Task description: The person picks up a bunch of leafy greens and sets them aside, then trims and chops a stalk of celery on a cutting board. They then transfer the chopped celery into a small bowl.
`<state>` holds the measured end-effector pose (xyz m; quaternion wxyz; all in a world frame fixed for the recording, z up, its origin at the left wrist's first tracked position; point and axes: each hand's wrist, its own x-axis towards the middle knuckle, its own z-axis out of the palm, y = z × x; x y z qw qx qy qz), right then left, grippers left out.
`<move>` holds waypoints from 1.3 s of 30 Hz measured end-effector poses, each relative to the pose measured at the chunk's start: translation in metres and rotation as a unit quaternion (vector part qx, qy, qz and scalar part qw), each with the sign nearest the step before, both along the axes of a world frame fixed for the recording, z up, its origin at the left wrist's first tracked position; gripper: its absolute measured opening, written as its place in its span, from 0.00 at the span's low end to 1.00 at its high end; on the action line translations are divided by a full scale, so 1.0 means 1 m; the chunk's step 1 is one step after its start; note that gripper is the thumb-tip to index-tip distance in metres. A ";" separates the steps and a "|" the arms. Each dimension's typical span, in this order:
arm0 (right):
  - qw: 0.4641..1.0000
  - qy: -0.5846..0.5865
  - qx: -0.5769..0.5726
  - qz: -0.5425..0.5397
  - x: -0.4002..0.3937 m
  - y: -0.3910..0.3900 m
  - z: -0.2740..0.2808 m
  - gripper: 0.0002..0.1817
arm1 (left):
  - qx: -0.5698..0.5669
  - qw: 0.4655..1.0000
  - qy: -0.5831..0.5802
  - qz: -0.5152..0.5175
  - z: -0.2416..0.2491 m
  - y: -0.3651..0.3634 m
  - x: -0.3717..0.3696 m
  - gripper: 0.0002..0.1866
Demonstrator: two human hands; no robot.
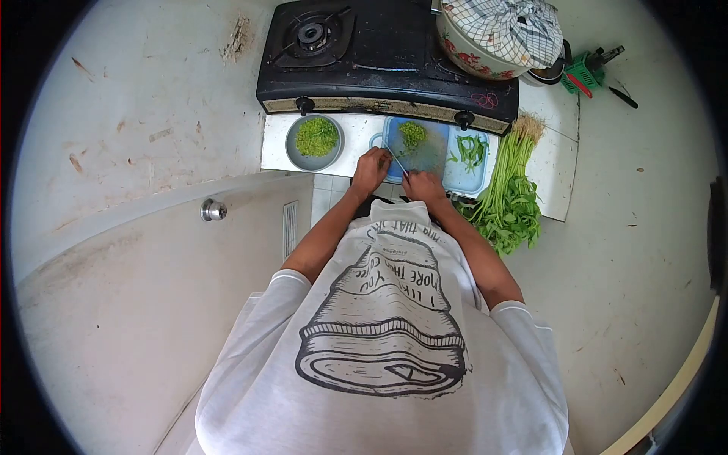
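My right hand [424,187] is closed round the handle of a knife [398,161], whose blade points up and left over a blue cutting board [428,155]. At the blade's tip, by the board's left edge, my left hand [371,168] has its fingers pressed together; anything between them is too small to make out. Chopped greens [412,135] lie in a small heap on the board, above the knife. Left of my hands, a grey bowl [315,161] holds more chopped greens [316,137]. Some leaves [472,151] rest in a light blue tray [462,182] to the right.
A black gas stove [394,49] stands behind the board, with a cloth-covered pot [485,64] at its right. Leafy stalks [516,174] hang over the counter's front edge. Farther right are a green basket [582,70] with utensils and a black knife [623,97]. A door [152,303] is at left.
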<state>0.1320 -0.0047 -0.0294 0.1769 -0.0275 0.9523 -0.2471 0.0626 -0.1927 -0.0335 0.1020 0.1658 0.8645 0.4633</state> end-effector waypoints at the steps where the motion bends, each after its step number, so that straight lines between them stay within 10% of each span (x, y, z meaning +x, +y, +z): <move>1: 1.000 -0.002 0.003 -0.007 0.002 0.001 0.000 0.22 | -0.007 1.000 -0.002 -0.001 0.002 0.000 0.000 0.05; 39: 0.999 -0.011 0.022 -0.020 -0.011 0.030 0.006 0.25 | -0.106 0.988 0.106 -0.024 0.006 0.014 -0.004 0.07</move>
